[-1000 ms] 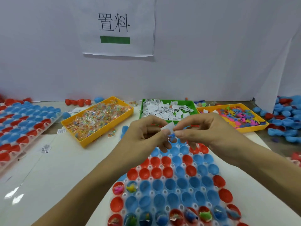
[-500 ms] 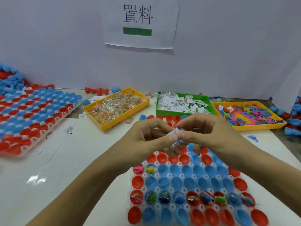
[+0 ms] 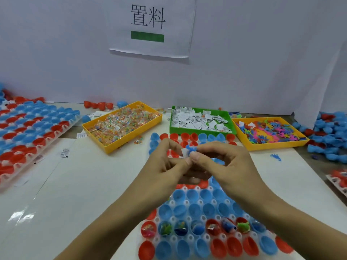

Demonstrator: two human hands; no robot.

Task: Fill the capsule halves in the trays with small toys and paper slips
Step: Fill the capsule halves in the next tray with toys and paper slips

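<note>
Both hands, left hand (image 3: 165, 166) and right hand (image 3: 223, 166), pinch a paper slip (image 3: 185, 152) above the white table (image 3: 84, 184).

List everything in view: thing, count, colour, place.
Near tray: one, clear, red and blue capsule halves, under the hands; one row filled.
Far tray: one, red and blue halves, left.
Left bin: one, yellow, wrapped toys.
Green bin: one, paper slips, centre.
Right bin: one, yellow, flat toys.
Loose halves: many, mostly blue, far right.
Sign: one, white, wall.
Slip: one, white, pinched between both hands.
Left hand: pinching.
Right hand: pinching.
</note>
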